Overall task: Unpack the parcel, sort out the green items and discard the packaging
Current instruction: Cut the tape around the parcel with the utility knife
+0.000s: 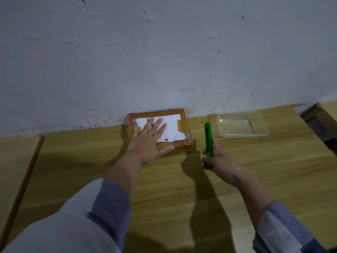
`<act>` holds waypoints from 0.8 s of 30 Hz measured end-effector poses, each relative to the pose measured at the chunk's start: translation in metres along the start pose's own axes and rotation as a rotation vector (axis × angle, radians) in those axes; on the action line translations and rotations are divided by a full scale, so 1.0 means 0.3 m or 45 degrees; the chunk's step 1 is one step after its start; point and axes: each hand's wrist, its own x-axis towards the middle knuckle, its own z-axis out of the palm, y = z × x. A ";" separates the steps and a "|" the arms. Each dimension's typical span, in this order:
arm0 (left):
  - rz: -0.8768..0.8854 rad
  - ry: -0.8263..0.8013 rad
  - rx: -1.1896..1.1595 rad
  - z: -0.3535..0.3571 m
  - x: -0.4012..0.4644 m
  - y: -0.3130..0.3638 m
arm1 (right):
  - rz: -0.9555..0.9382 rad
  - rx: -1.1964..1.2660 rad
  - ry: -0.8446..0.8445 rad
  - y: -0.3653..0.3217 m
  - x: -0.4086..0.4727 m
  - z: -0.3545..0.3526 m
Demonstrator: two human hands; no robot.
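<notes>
White plaster wall [164, 52], scuffed and speckled with dark marks, fills the upper half of the view. Below it a light wooden bench [255, 170] with visible plank grain butts up against the wall. A second wooden surface [16, 161] sits just left of it across a narrow gap, and another wooden piece [328, 110] shows at the far right edge. Lighting is dim, with hard arm shadows on the bench.

Brown cardboard parcel box [182, 141], flat and rectangular, lies on the bench with its far edge touching the wall, centre of view. Long axis runs left-right, roughly parallel to the wall, slightly skewed. White shipping label [173, 128] faces up, with brown tape strips at its ends. Box still sealed.

Clear rectangular plastic tray [242, 134] sits on the bench right of the box, near the wall, long axis also left-right, nothing visible in it.

Left hand [149, 139] lies flat on the box top, fingers straight and spread over the label, thumb along the near edge, pressing down.

Right hand [217, 157] is curled round the lower half of a green plastic utility knife [207, 136]. Knife is between box and tray, apart from both, long axis near vertical in view, tip pointing away toward the wall. Cannot tell if the blade is out.

Grey-and-blue sleeves on both forearms.
</notes>
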 end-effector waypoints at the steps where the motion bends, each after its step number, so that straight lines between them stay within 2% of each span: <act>1: 0.005 -0.005 -0.018 0.000 -0.002 0.001 | -0.015 -0.027 0.027 0.004 -0.012 0.006; 13: -0.028 -0.045 -0.056 0.012 -0.131 0.069 | -0.350 -0.443 0.684 0.059 -0.110 0.048; 18: -0.038 -0.030 -0.064 0.029 -0.227 0.118 | -0.431 -0.522 0.694 0.034 -0.151 0.059; 24: -0.075 -0.022 -0.037 0.040 -0.284 0.155 | -0.383 -0.547 0.699 0.030 -0.170 0.094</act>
